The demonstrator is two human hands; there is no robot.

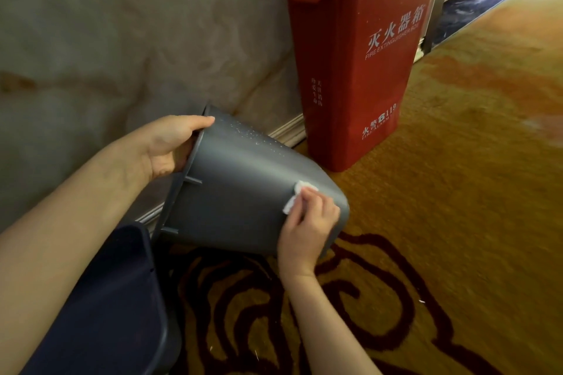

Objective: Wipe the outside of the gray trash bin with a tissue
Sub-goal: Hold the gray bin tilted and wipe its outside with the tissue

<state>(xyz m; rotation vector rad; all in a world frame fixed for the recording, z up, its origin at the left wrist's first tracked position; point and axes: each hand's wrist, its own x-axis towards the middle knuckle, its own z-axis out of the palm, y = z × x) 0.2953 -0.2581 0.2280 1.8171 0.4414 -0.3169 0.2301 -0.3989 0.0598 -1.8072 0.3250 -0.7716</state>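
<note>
The gray trash bin (pixel 240 192) is tipped on its side above the carpet, its mouth facing left and its base to the right. My left hand (pixel 170 146) grips the bin's rim at the upper left, thumb over the edge. My right hand (pixel 307 228) presses a small white tissue (pixel 294 196) flat against the bin's outer wall near the base. Small white specks dot the bin's upper side.
A tall red fire extinguisher box (pixel 356 70) stands just behind the bin against a beige wall (pixel 122 39). A dark blue container (pixel 112 307) sits at the lower left. Yellow carpet with dark red swirls (pixel 426 222) covers the floor.
</note>
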